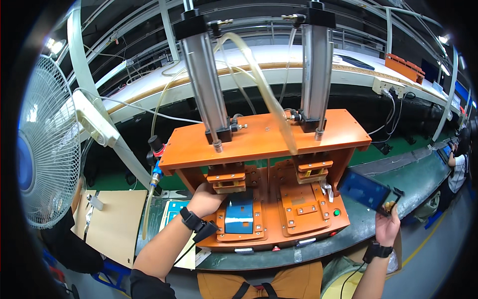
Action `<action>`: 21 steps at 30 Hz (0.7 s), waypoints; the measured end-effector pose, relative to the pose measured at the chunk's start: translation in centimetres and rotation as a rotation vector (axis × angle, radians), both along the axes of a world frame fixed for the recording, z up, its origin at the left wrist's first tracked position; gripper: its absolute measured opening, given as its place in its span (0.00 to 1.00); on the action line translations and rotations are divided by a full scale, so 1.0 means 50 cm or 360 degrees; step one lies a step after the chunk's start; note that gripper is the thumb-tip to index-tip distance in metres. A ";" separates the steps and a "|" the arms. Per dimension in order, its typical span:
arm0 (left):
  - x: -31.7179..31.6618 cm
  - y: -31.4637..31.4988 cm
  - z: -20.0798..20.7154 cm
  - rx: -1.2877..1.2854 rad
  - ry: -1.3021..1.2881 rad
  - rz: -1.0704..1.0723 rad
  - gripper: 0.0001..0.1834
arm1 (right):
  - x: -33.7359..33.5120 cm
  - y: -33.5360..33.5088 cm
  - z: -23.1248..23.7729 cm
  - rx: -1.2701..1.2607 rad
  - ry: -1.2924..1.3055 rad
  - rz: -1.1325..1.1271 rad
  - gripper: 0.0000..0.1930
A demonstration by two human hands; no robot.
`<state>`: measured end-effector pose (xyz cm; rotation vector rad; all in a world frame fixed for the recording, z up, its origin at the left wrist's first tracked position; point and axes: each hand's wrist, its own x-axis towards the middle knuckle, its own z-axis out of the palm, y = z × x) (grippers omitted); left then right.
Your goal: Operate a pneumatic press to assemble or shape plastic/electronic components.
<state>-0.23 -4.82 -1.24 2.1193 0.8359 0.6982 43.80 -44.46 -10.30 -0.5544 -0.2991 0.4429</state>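
The right hand (388, 226) pinches a glossy dark rectangular panel (362, 189) by its end, likely sparing its face; the left hand's (208, 200) grip I cannot tell.

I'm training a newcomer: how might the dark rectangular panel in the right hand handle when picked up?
The dark panel is probably fairly stiff: held near one end by the right hand, it shows no obvious sag. It's likely light for its size, as one hand supports it. Its shiny face may be slippery.
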 end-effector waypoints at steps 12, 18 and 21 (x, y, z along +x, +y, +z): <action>0.059 0.070 0.014 0.0261 0.0749 0.0304 0.17 | 0.316 0.464 -0.210 -0.0842 0.0336 0.0402 0.23; 0.075 0.085 0.008 0.0348 0.0828 0.0230 0.17 | 0.267 0.460 -0.156 -0.1347 0.0053 0.0279 0.18; 0.063 0.088 0.004 0.0389 0.0835 0.0174 0.17 | 0.259 0.446 -0.155 -0.1211 0.0100 0.0281 0.15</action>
